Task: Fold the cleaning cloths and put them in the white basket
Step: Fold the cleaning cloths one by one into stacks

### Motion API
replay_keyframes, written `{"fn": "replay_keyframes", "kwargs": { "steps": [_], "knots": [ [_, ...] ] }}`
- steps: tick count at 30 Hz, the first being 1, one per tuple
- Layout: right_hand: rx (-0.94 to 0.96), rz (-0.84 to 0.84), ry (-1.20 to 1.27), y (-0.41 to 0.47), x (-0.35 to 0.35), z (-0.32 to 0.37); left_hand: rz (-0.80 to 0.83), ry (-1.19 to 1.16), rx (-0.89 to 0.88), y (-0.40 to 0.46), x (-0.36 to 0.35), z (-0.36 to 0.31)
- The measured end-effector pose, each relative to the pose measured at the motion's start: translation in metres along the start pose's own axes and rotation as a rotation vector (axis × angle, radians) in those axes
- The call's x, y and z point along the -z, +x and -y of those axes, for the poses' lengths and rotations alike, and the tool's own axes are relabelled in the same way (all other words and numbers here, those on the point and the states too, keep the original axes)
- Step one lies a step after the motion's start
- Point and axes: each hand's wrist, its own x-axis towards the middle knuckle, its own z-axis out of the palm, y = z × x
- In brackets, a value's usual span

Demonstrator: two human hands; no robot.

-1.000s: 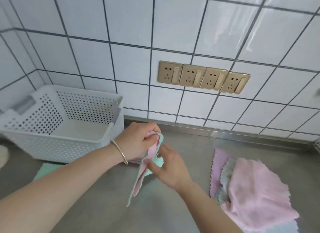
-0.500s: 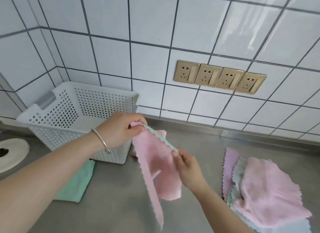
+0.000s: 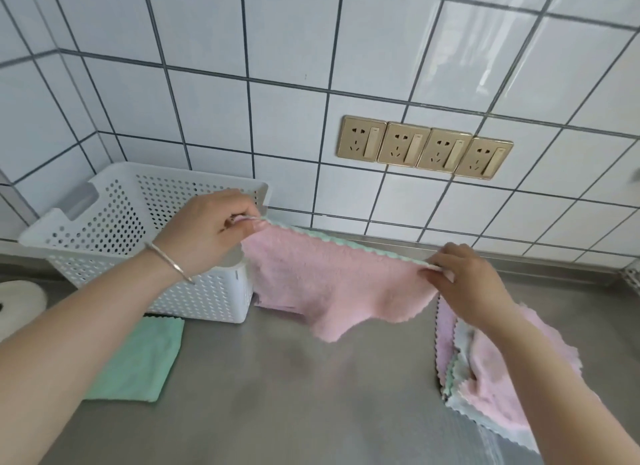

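Note:
A pink cleaning cloth [image 3: 332, 284] with a green back hangs spread in the air above the steel counter. My left hand [image 3: 211, 232] pinches its upper left corner and my right hand [image 3: 464, 274] pinches its upper right corner, so the top edge is stretched taut. The white perforated basket [image 3: 114, 229] stands at the back left against the tiled wall, just behind my left hand; its inside is mostly hidden. A pile of several pink and pale cloths [image 3: 491, 371] lies on the counter at the right, under my right forearm. A folded green cloth [image 3: 138, 357] lies in front of the basket.
A corner of another pink cloth [image 3: 277, 305] shows on the steel counter [image 3: 311, 412] beside the basket. Several gold wall sockets [image 3: 422, 149] sit on the white tiled wall. A round white object [image 3: 17, 302] is at the far left edge.
My hands have moved apart, pulling the bunched cloth open into a spread sheet held by its two top corners. The view has shifted left and closer to the basket.

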Motion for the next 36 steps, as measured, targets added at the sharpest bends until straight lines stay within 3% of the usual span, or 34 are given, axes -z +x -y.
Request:
{"fn": "replay_keyframes", "kwargs": {
  "steps": [3, 6, 9, 13, 19, 22, 25, 31, 36],
  "knots": [
    [0.065, -0.061, 0.062, -0.027, -0.004, -0.005, 0.037, -0.118, -0.012, -0.031, -0.008, 0.009],
    [0.028, 0.038, 0.145, -0.065, -0.030, -0.016, 0.170, -0.336, 0.090, -0.077, -0.034, 0.014],
    [-0.116, 0.288, 0.225, -0.106, -0.065, -0.023, 0.387, -0.368, 0.299, -0.125, -0.073, 0.021],
    [-0.272, 0.683, 0.121, -0.152, -0.099, -0.023, 0.645, -0.223, 0.393, -0.177, -0.123, 0.030],
    [-0.316, 1.016, 0.053, -0.180, -0.112, -0.018, 0.909, -0.160, 0.506, -0.216, -0.150, 0.037],
    [-0.340, 1.106, 0.069, -0.181, -0.114, -0.019, 0.962, -0.176, 0.540, -0.214, -0.153, 0.038],
    [-0.453, 1.027, 0.138, -0.173, -0.120, -0.024, 0.837, -0.258, 0.668, -0.198, -0.156, 0.039],
    [-0.868, 0.553, 0.553, -0.135, -0.135, -0.022, 0.450, -0.383, 0.892, -0.155, -0.180, 0.047],
    [-1.005, 0.469, 0.470, -0.118, -0.162, -0.022, 0.296, -0.354, 1.040, -0.132, -0.214, 0.055]
  ]
}}
